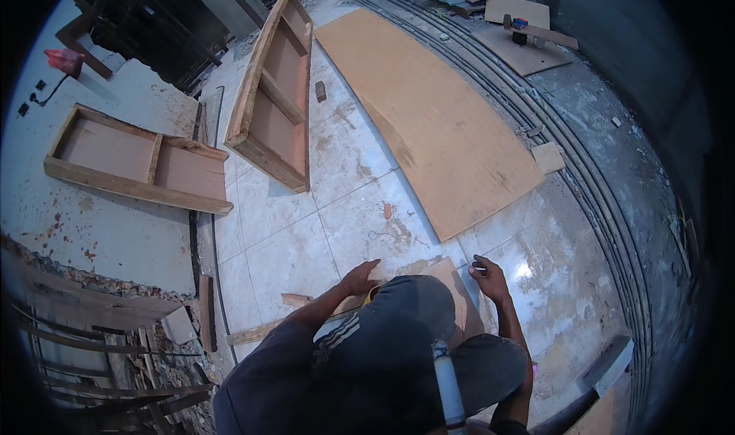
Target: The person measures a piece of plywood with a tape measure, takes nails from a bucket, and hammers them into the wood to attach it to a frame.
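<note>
My left hand (360, 276) lies spread on a small plywood piece (452, 282) on the tiled floor (291, 243), at six o'clock below the large plywood sheet (436, 129). My right hand (488, 273) pinches a pencil (478, 267) at the piece's two o'clock edge. The piece looks stiff and light; I'd take it by its edges.

A carpentry worksite inside an unfinished building. Pale floor tiles (291, 236) are dusty and smeared with sawdust and plaster. A long plywood sheet (429, 121) lies flat on them; two open wooden frames (276, 90) (134, 159) lean against walls. Offcuts (547, 157) and broken planks (115, 358) litter the edges, and more boards (521, 48) are stacked at the far end beside bare floor tracks (582, 167).
</note>
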Demonstrator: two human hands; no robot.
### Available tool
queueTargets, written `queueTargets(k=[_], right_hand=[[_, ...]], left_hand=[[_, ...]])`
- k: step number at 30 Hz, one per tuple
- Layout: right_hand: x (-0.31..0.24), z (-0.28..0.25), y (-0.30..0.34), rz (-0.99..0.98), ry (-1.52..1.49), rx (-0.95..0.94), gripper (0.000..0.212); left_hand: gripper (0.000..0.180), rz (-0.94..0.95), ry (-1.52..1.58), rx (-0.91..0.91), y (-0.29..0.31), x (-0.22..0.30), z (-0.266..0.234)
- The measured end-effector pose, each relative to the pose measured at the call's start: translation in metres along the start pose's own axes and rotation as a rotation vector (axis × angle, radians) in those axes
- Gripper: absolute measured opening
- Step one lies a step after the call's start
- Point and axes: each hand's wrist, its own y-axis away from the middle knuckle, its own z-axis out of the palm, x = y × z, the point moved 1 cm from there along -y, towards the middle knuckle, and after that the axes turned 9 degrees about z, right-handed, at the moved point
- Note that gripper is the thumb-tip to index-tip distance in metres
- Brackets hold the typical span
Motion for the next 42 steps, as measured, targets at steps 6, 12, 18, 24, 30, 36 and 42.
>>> queueTargets(k=[6, 12, 18, 24, 30, 36, 42], right_hand=[[0.078, -0.008, 0.080, 0.178, -0.117, 0.177, 0.046], [0.085, -0.010, 0.128, 0.165, -0.252, 0.249, 0.044], [0.115, -0.023, 0.166, 0.164, -0.319, 0.413, 0.045], [0.123, -0.012, 0.200, 0.207, -0.368, 0.661, 0.041], [0.115, 0.037, 0.197, 0.304, -0.253, 0.720, 0.044], [0.090, 0.056, 0.201, 0.209, 0.263, 0.333, 0.038], [0.118, 0.067, 0.223, -0.102, 0.223, 0.734, 0.026]], left_hand=[[0.076, 0.034, -0.054, -0.044, 0.057, 0.050, 0.038], [0.080, -0.085, -0.400, 0.103, 0.048, 0.039, 0.035], [0.081, -0.326, -0.658, 0.248, 0.007, 0.018, -0.041], [0.074, -0.205, -0.358, 0.301, -0.042, 0.026, -0.062], [0.063, 0.378, -0.360, 0.215, -0.140, 0.112, -0.036], [0.070, 0.603, -0.414, 0.074, -0.207, 0.188, -0.025], [0.081, 0.532, -0.488, -0.019, -0.256, 0.209, 0.011]])
